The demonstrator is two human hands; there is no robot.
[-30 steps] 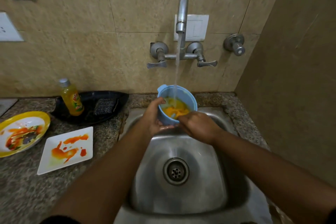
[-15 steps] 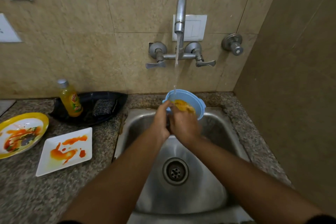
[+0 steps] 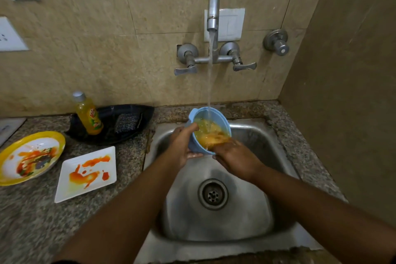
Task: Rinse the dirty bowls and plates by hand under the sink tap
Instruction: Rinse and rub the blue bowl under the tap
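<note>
Plainly wet work, with water falling from the tap point(image 3: 213, 4) straight into the bowl. Largest first: steel sink point(image 3: 252, 139), set in a speckled granite counter point(image 3: 25, 221), catching the run-off.

Next, 2 plates waiting on the counter, left of the sink: round yellow-rimmed plate point(image 3: 12, 179) and square white plate point(image 3: 70, 191), both smeared orange-red, well apart from the water. Likely stiff and smooth; slippery once wet, so best taken by the rim with thumb on top.

Then the blue bowl point(image 3: 198, 148), held over the back of the sink under the stream, tilted toward the camera, holding cloudy orange water. Looks like light plastic, rigid, unlikely to break if dropped, but slick with water and residue.

Left hand point(image 3: 182, 150) curled round the bowl's left wall, thumb at the rim. Right hand point(image 3: 237, 158) at the near rim, fingers reaching inside; blurred, so cannot tell whether gripping or rubbing. Probably scrubbing out residue.

Smallest: yellow bottle point(image 3: 90, 117) and dark scrub pad point(image 3: 127, 122) in a black tray point(image 3: 147, 111).
</note>
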